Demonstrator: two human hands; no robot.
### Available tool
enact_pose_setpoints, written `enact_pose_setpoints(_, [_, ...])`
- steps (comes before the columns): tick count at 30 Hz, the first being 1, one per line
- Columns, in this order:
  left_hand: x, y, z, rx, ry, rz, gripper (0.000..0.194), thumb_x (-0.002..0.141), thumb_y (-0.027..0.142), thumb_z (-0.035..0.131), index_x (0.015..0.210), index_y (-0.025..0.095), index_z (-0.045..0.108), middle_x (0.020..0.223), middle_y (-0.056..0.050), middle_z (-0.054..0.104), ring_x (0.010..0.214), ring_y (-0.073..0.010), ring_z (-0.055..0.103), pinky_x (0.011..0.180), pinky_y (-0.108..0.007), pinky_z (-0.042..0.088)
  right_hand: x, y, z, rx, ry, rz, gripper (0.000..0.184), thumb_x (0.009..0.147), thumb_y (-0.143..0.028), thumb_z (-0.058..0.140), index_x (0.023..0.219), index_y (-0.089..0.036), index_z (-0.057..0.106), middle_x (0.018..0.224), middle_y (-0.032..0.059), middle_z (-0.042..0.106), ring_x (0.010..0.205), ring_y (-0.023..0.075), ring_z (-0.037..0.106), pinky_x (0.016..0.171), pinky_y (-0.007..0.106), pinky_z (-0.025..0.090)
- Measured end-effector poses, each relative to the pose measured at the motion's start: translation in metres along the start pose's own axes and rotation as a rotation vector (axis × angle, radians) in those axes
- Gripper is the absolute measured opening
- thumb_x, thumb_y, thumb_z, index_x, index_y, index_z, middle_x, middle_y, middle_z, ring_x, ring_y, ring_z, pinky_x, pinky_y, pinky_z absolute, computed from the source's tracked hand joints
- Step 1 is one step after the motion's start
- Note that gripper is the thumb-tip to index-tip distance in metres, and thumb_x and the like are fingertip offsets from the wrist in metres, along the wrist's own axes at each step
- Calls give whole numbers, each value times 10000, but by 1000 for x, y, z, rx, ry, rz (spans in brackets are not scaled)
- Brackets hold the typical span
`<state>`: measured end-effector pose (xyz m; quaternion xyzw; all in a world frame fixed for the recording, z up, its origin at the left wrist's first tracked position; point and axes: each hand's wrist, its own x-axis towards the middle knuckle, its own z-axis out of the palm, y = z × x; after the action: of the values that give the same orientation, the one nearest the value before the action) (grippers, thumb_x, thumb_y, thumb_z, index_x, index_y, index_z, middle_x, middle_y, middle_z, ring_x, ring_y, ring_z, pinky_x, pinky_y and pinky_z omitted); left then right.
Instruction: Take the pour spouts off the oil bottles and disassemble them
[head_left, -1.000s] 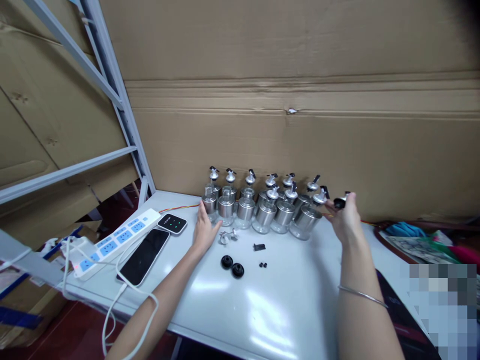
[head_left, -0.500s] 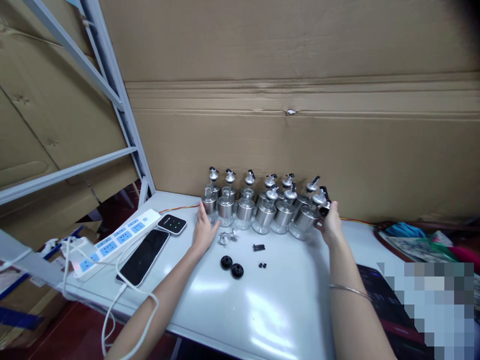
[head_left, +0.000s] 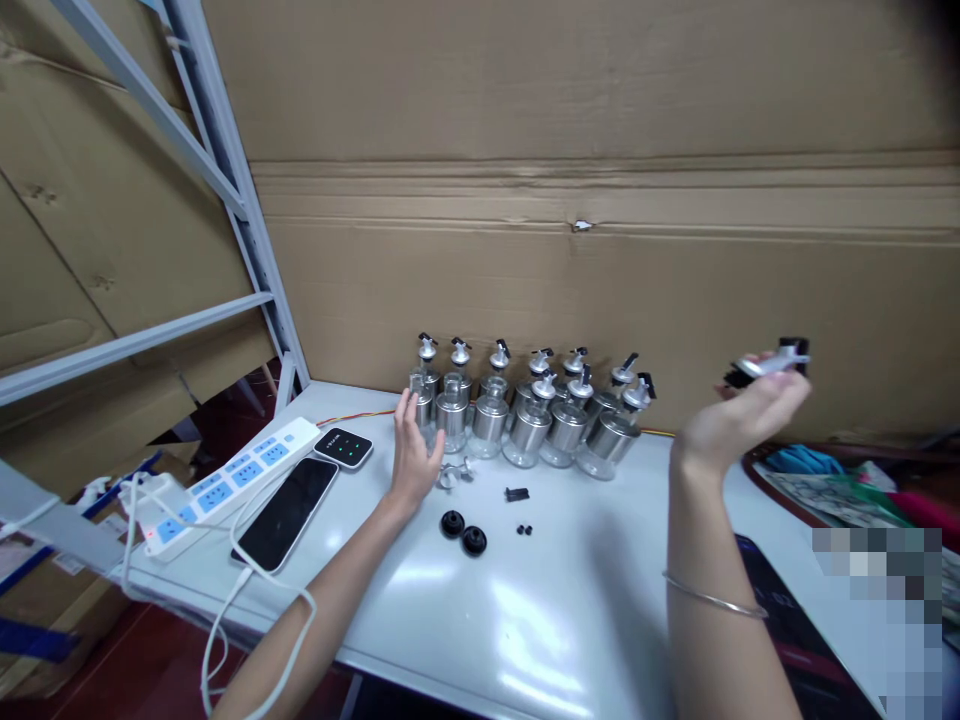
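Observation:
My right hand [head_left: 739,425] is raised above the right side of the table, its fingers closed around a bottle pourer [head_left: 786,358] with silver and black parts. My left hand [head_left: 414,455] rests with fingers apart beside the front-left glass bottle [head_left: 422,408], which has a steel sleeve and no pourer on top; whether they touch I cannot tell. Several similar bottles [head_left: 528,438] stand in two rows, most topped with pourers. On the table before them lie silver spout pieces [head_left: 456,473], two round black stoppers [head_left: 474,541], a black lever piece [head_left: 517,494] and two tiny black parts [head_left: 524,530].
A white power strip [head_left: 232,485], a phone [head_left: 289,512] with a white cable, and a small black-screened device [head_left: 343,447] are on the left. Cardboard [head_left: 600,120] stands behind the table [head_left: 585,600]. A dark-screened device [head_left: 795,630] and a tray of cloths [head_left: 817,475] are at right.
My right hand has moved up and right, away from the rightmost bottle, carrying the pourer. My left hand has barely shifted, and the bottles stand where they were.

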<state>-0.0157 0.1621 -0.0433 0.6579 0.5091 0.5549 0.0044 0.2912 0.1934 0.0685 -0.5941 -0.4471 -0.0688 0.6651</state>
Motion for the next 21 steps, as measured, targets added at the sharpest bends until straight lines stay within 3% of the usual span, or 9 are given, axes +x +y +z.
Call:
enact_pose_setpoints(2, [-1, 14, -2, -41, 10, 89, 604, 876, 227, 469, 1388, 226, 150, 1432, -158, 212, 1371, -262, 239, 1083, -469, 328, -10, -30, -4, 166, 100, -61, 444, 907, -462, 208, 1165, -169, 418, 1157, 134, 536, 1073, 253, 525, 886, 378, 442])
enact_pose_setpoints(4, [-3, 24, -4, -86, -12, 208, 584, 871, 218, 476, 1373, 231, 177, 1376, -148, 289, 1327, -257, 311, 1043, -447, 381, -30, -54, -3, 317, 72, -112, 365, 898, -412, 340, 1071, -162, 541, 1041, 110, 614, 958, 227, 580, 838, 367, 462])
enact_pose_setpoints(5, [-4, 27, -4, -114, -28, 270, 568, 867, 212, 479, 1361, 231, 200, 1343, -141, 329, 1299, -249, 348, 1026, -433, 400, -44, -62, -1, 328, -5, -139, 343, 903, -398, 354, 1013, -161, 577, 990, 101, 629, 911, 213, 590, 818, 360, 465])
enact_pose_setpoints(8, [-7, 33, -5, -192, -85, 389, 555, 851, 247, 516, 1334, 215, 242, 1245, -131, 432, 1207, -231, 445, 978, -405, 440, -94, -64, 6, 190, -493, -347, 255, 869, -376, 457, 872, -178, 616, 844, 75, 661, 782, 199, 618, 722, 323, 486])
enact_pose_setpoints(11, [-9, 40, -5, -178, -199, 460, 488, 841, 316, 553, 1263, 183, 347, 1132, -123, 530, 1075, -223, 536, 884, -377, 486, -140, -43, 10, 196, -752, -446, 245, 861, -370, 495, 911, -182, 645, 858, 86, 697, 748, 211, 654, 677, 317, 513])
enact_pose_setpoints(15, [-13, 48, -4, -158, -284, 554, 141, 875, 275, 530, 970, 171, 520, 924, -66, 608, 882, -173, 603, 766, -306, 504, -166, -20, 8, 239, -807, -322, 270, 862, -395, 497, 931, -205, 676, 837, 68, 717, 662, 204, 671, 610, 306, 538])
enact_pose_setpoints(21, [-14, 48, -2, -149, -394, 475, 425, 839, 380, 581, 1152, 131, 439, 1086, -145, 547, 1020, -221, 561, 842, -353, 511, -164, -22, 1, 281, -918, -82, 340, 866, -411, 484, 1059, -190, 655, 794, 45, 718, 633, 195, 682, 602, 283, 539])
